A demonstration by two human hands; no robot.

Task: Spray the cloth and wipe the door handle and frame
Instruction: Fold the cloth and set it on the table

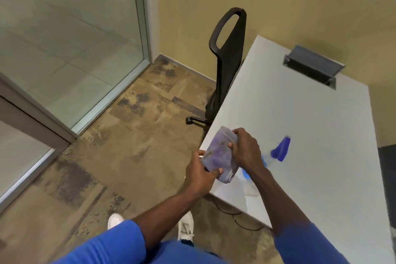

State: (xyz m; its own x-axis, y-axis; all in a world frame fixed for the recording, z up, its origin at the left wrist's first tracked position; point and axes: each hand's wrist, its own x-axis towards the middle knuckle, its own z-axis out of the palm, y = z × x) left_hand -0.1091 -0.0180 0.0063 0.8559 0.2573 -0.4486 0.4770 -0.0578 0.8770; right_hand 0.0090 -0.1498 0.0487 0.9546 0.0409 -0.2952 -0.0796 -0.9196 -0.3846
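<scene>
A folded purple-grey cloth (218, 152) with brownish stains is held between both hands over the near left corner of a white table (300, 113). My left hand (202, 174) grips its lower edge from below. My right hand (244, 150) grips its upper right side. A spray bottle with a blue head (280, 150) stands on the table just right of my right hand; my right forearm hides its body. A glass door (15, 152) with a metal frame (40, 122) is at the left; no handle is in view.
A black office chair (227, 60) stands by the table's left edge. A glass wall panel (64, 28) fills the upper left. A grey cable box (312, 66) sits in the table's far side. Patterned carpet (132, 135) covers the floor, and a cable runs under the table.
</scene>
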